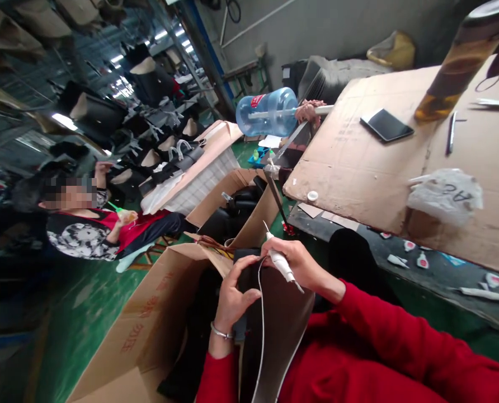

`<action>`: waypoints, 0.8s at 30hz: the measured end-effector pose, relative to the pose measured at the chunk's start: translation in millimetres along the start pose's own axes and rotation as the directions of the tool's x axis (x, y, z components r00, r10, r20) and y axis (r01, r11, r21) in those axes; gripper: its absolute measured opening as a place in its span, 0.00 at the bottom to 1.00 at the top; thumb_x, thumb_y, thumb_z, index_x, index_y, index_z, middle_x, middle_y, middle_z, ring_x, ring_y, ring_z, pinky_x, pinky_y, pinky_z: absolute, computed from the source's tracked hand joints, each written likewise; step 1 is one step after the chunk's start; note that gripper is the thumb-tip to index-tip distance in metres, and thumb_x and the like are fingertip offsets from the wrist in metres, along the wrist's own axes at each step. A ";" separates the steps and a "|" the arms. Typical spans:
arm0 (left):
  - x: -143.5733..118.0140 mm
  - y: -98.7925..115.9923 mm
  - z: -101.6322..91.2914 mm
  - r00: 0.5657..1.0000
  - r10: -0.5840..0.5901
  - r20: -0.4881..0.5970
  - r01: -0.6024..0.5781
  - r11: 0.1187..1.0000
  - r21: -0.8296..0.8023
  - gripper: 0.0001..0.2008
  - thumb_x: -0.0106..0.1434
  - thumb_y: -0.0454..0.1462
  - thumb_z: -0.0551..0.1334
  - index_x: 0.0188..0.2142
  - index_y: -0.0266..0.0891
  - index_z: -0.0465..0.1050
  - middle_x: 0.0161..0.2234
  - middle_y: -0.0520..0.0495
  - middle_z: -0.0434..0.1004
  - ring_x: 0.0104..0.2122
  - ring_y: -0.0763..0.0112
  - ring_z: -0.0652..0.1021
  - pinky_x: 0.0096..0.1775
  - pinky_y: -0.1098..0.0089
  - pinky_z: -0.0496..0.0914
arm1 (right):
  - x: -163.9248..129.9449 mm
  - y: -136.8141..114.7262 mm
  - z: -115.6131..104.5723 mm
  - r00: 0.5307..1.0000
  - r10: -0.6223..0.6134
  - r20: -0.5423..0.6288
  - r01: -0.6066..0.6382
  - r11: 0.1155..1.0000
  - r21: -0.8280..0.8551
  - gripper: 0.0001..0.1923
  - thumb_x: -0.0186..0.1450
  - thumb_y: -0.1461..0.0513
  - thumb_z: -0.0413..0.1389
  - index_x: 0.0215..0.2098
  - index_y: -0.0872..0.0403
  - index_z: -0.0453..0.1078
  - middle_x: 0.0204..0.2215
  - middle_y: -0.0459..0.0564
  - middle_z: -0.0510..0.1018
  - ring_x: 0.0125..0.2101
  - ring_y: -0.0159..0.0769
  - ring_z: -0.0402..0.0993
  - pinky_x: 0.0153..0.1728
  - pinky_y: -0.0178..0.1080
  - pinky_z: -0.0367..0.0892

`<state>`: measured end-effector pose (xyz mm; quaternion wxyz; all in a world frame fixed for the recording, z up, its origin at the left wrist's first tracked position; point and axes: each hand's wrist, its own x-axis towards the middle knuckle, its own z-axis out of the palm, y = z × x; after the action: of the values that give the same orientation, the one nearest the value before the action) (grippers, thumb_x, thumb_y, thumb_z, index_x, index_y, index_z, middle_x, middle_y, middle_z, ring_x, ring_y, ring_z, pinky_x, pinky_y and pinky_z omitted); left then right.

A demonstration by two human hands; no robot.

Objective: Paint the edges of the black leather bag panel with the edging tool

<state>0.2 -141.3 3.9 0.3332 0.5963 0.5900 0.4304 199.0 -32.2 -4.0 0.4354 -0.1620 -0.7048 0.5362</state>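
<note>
My right hand (302,264) grips a slim tool wrapped in white (279,259), with a thin metal point at its upper end and another metal bit at its lower end. Below it lies a dark brown flexible panel with pale edges (285,305), spread over my lap. My left hand (235,294) holds the panel's top edge, fingertips close to my right fingers and thumb resting apart on the near side. Where the fingers of both hands meet, the contact with the panel is partly hidden.
An open cardboard box (149,313) with dark pieces stands at left, another box (255,210) behind it. At right, a cardboard-covered table (358,168) carries a phone (387,125), a plastic bag (446,196) and a bottle (455,78). Another person (94,224) sits at left, holding a green-tipped bottle.
</note>
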 end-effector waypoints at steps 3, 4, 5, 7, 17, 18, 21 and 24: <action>6.7 1.3 -2.3 0.996 -0.007 0.091 0.004 0.999 0.034 0.48 0.49 0.61 0.73 0.64 0.41 0.68 0.60 0.36 0.75 0.59 0.44 0.74 0.62 0.51 0.67 | 3.7 1.8 1.0 1.000 -0.005 -0.003 0.005 1.000 -0.007 0.04 0.72 0.61 0.61 0.41 0.54 0.72 0.31 0.44 0.76 0.29 0.29 0.70 0.31 0.29 0.61; 8.3 1.4 -1.3 0.994 -0.005 0.113 -0.001 0.998 0.057 0.50 0.48 0.59 0.75 0.65 0.42 0.66 0.61 0.36 0.74 0.60 0.44 0.74 0.62 0.50 0.67 | 4.9 2.3 2.0 1.000 -0.003 0.001 0.003 1.000 -0.004 0.05 0.72 0.60 0.60 0.41 0.54 0.72 0.32 0.44 0.76 0.29 0.30 0.71 0.31 0.29 0.62; 10.0 1.0 0.7 0.993 -0.001 0.119 -0.010 0.996 0.091 0.50 0.48 0.56 0.76 0.66 0.42 0.65 0.61 0.37 0.74 0.60 0.45 0.74 0.62 0.51 0.66 | 6.0 2.7 3.1 1.000 0.001 0.005 -0.001 1.000 0.002 0.06 0.72 0.59 0.61 0.41 0.54 0.72 0.32 0.45 0.76 0.29 0.30 0.71 0.31 0.29 0.62; 14.0 -1.2 7.1 0.997 0.012 0.073 -0.024 0.985 0.169 0.43 0.50 0.48 0.77 0.63 0.43 0.68 0.58 0.40 0.76 0.57 0.48 0.76 0.60 0.52 0.68 | 7.7 3.6 5.6 1.000 0.012 0.012 -0.012 1.000 0.008 0.07 0.72 0.58 0.61 0.41 0.54 0.72 0.32 0.45 0.76 0.29 0.30 0.71 0.32 0.29 0.62; 65.6 -20.2 3.8 0.956 -0.236 0.176 0.257 0.961 -0.103 0.13 0.55 0.43 0.74 0.35 0.36 0.84 0.34 0.45 0.84 0.36 0.60 0.80 0.42 0.65 0.73 | 20.4 30.6 7.8 0.984 0.177 -0.031 -0.176 0.984 0.012 0.18 0.69 0.49 0.63 0.42 0.53 0.67 0.27 0.42 0.72 0.26 0.30 0.66 0.28 0.30 0.60; 71.8 -18.8 0.4 0.935 -0.283 0.215 0.317 0.938 -0.141 0.14 0.54 0.43 0.75 0.35 0.34 0.85 0.33 0.45 0.84 0.35 0.60 0.80 0.41 0.65 0.72 | 24.4 30.6 6.3 0.979 0.197 -0.045 -0.195 0.979 0.055 0.19 0.68 0.48 0.64 0.42 0.53 0.66 0.27 0.42 0.73 0.25 0.31 0.66 0.27 0.30 0.61; 87.4 -9.1 -6.7 0.903 -0.337 0.267 0.394 0.896 -0.203 0.18 0.51 0.43 0.77 0.37 0.32 0.85 0.33 0.44 0.85 0.34 0.60 0.80 0.42 0.64 0.72 | 36.7 22.1 -1.8 0.976 0.204 -0.071 -0.198 0.976 0.087 0.21 0.65 0.49 0.65 0.45 0.52 0.65 0.28 0.42 0.73 0.25 0.31 0.67 0.27 0.31 0.63; 94.4 -0.8 -4.9 0.910 -0.328 0.254 0.387 0.892 -0.235 0.20 0.49 0.43 0.78 0.37 0.31 0.85 0.33 0.43 0.84 0.34 0.61 0.80 0.40 0.65 0.71 | 41.9 13.2 -9.9 0.985 0.145 -0.092 -0.144 0.989 0.011 0.18 0.66 0.52 0.64 0.46 0.51 0.65 0.27 0.41 0.72 0.25 0.31 0.67 0.27 0.31 0.63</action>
<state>-10.9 -48.3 16.5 0.5476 0.4653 0.5851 0.3760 179.9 8.0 3.0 0.4281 -0.2365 -0.6690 0.5596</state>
